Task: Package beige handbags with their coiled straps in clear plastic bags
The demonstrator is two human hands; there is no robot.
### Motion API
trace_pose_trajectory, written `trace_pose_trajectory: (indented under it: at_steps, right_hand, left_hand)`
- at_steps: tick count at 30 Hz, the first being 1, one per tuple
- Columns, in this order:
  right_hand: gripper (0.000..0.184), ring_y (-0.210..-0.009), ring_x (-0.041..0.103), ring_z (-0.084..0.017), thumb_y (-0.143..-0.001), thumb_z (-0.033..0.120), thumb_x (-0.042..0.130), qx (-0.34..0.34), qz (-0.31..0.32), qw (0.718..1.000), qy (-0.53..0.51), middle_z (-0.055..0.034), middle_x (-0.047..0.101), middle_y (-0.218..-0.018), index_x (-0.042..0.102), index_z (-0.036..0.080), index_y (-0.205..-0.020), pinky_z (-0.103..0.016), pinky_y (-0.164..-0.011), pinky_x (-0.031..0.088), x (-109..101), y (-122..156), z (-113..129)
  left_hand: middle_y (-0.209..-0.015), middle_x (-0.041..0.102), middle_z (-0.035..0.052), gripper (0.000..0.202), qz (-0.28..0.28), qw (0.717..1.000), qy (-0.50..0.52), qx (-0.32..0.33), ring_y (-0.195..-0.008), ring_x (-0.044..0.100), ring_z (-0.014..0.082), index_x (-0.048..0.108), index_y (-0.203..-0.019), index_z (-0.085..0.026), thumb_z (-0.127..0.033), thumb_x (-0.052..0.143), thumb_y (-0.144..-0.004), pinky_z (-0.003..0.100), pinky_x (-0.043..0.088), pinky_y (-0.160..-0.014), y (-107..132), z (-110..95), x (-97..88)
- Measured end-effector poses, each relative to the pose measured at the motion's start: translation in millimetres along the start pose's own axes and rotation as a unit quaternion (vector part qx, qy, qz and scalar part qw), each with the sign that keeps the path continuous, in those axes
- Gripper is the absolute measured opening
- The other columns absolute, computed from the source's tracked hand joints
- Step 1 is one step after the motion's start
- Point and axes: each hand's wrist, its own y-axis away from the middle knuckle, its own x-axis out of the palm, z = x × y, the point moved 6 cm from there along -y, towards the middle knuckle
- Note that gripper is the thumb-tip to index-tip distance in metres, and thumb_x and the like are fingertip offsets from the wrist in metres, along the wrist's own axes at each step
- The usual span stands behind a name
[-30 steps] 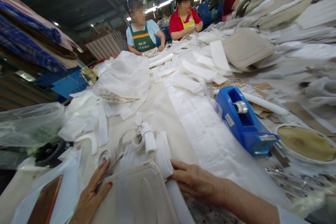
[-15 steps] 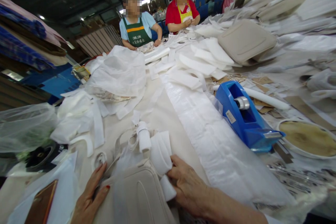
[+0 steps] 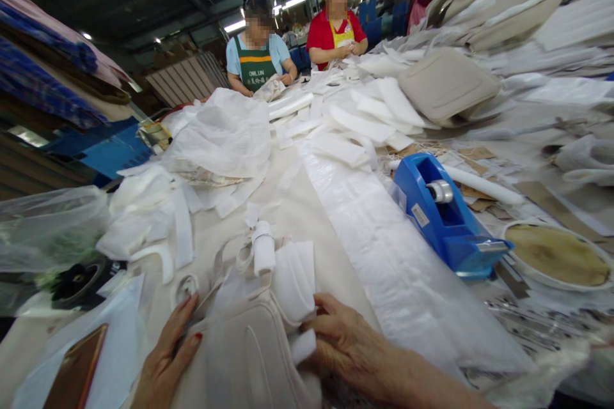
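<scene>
A beige handbag (image 3: 247, 348) lies at the bottom middle, with white foam wrap (image 3: 295, 284) at its upper right and a wrapped strap fitting (image 3: 263, 254) above it. My left hand (image 3: 167, 351) holds the bag's left edge, thumb on the front and fingers stretched along the side. Near those fingertips is a wrapped ring (image 3: 186, 287). At the bag's right side, the fingers of my right hand (image 3: 343, 339) are bent around a small white foam piece (image 3: 303, 345). Part of that grip is hidden.
To the right stand a blue tape dispenser (image 3: 441, 217) and a round tub (image 3: 559, 254). A long white plastic sheet (image 3: 378, 236) lies beside the bag. At left are a phone (image 3: 77, 367) and a clear bag (image 3: 48, 223). Two co-workers (image 3: 259, 67) work across the table.
My right hand has shifted slightly down, and its fingers have moved along the foam at the bag's side. My left hand stays on the bag. One co-worker's head has turned downward.
</scene>
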Motion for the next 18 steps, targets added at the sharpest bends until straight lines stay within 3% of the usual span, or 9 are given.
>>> trace_pose_trajectory:
  at_steps: [2, 5, 9, 12, 16, 18]
  right_hand:
    - [0.027, -0.088, 0.046, -0.018, -0.095, 0.027, 0.038, 0.001, 0.023, 0.997, 0.071, -0.0026, 0.056, -0.074, 0.065, 0.024, -0.093, -0.025, -0.077, 0.041, 6, -5, 5]
    - [0.031, -0.078, 0.045, -0.019, -0.092, 0.023, 0.039, 0.104, 0.014, 0.988, 0.109, -0.0052, 0.054, -0.067, 0.065, 0.019, -0.076, -0.027, -0.074, 0.042, 7, -13, 4]
    - [0.031, -0.083, 0.049, -0.019, -0.09, 0.025, 0.04, 0.172, 0.021, 0.985, 0.014, -0.007, 0.056, -0.075, 0.061, 0.018, -0.069, -0.028, -0.08, 0.043, 4, -14, 6]
    - [0.036, -0.091, 0.053, -0.019, -0.092, 0.035, 0.034, 0.174, 0.022, 0.98, -0.094, -0.0086, 0.059, -0.092, 0.062, 0.018, -0.076, -0.029, -0.085, 0.043, 1, -8, 3]
    - [0.056, -0.095, 0.057, -0.021, -0.085, 0.063, 0.033, 0.215, -0.006, 0.955, -0.205, -0.0083, 0.061, -0.101, 0.064, 0.019, -0.073, -0.03, -0.086, 0.045, 1, -2, -23]
    - [0.058, -0.1, 0.057, -0.025, -0.076, 0.072, 0.043, 0.233, -0.039, 0.948, -0.214, -0.0094, 0.062, -0.103, 0.064, 0.019, -0.067, -0.031, -0.09, 0.044, 1, -2, -40]
  left_hand:
    - [-0.146, 0.036, -0.0065, 0.051, -0.009, 1.0, 0.003, 0.008, -0.138, 0.022, 0.0207, 0.04, -0.135, -0.035, -0.049, 0.046, -0.086, 0.041, 0.011, -0.116, 0, -4, 0.0]
    - [-0.147, 0.035, -0.0055, 0.052, 0.012, 1.0, 0.007, 0.003, -0.139, 0.019, 0.021, 0.041, -0.135, -0.034, -0.047, 0.049, -0.085, 0.041, 0.011, -0.116, -1, -6, 0.9]
    - [-0.147, 0.036, -0.0003, 0.056, 0.016, 1.0, 0.014, -0.01, -0.139, 0.02, 0.0234, 0.044, -0.134, -0.029, -0.049, 0.052, -0.082, 0.043, 0.011, -0.116, 0, -6, 1.2]
    - [-0.148, 0.034, 0.0044, 0.069, -0.033, 0.995, 0.076, -0.048, -0.138, 0.021, 0.0263, 0.034, -0.139, -0.026, -0.053, 0.056, -0.079, 0.044, 0.015, -0.115, 4, -5, 0.6]
    - [-0.151, 0.025, 0.0086, 0.079, -0.157, 0.945, 0.244, -0.151, -0.137, 0.024, 0.0276, 0.02, -0.142, -0.024, -0.049, 0.058, -0.078, 0.041, 0.028, -0.112, 11, 5, -3.8]
    - [-0.149, 0.03, 0.013, 0.074, -0.163, 0.912, 0.324, -0.193, -0.136, 0.028, 0.0267, 0.024, -0.14, -0.018, -0.049, 0.053, -0.08, 0.04, 0.031, -0.111, 12, 7, -1.4]
